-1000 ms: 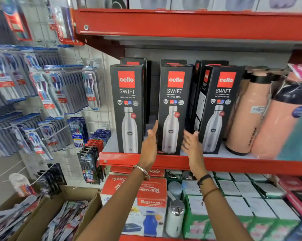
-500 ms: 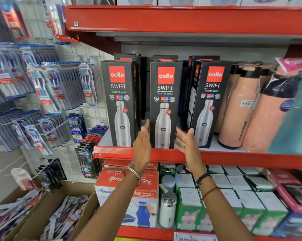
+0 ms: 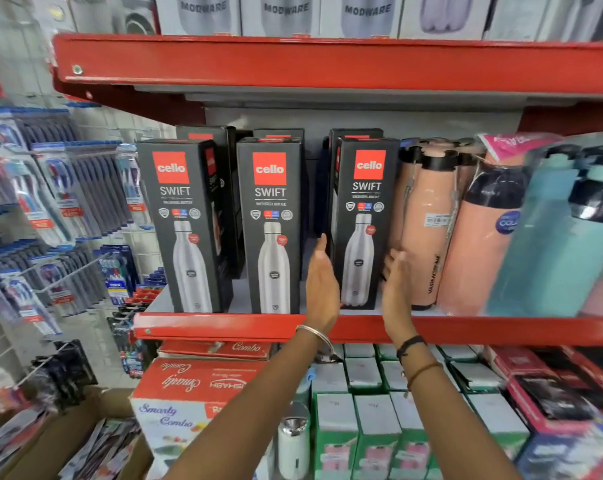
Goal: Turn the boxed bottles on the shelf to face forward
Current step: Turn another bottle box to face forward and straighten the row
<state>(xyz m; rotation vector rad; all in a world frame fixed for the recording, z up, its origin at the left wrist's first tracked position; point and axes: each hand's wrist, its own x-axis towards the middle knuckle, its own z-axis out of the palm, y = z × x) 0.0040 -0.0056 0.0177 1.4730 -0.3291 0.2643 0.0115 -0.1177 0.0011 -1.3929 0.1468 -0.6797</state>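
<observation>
Three black boxed bottles stand along the front of the red shelf [image 3: 224, 328]: a left box [image 3: 185, 226], a middle box [image 3: 270, 226] and a right box [image 3: 364, 223]. All three show their printed fronts. More black boxes [image 3: 220, 147] stand behind them. My left hand [image 3: 322, 282] lies flat against the right box's left side. My right hand [image 3: 395, 289] presses its right side, squeezed between the box and a peach bottle [image 3: 421, 230]. The box is clamped between my two palms, fingers straight.
Peach and teal bottles [image 3: 553, 244] crowd the shelf right of the boxes. Toothbrush packs [image 3: 50, 202] hang on a grid wall at left. Green and white cartons [image 3: 362, 427] fill the lower shelf. A red shelf edge [image 3: 328, 64] runs overhead.
Both hands have moved right, from either side of the middle box to the right box. That box, angled before, now faces forward.
</observation>
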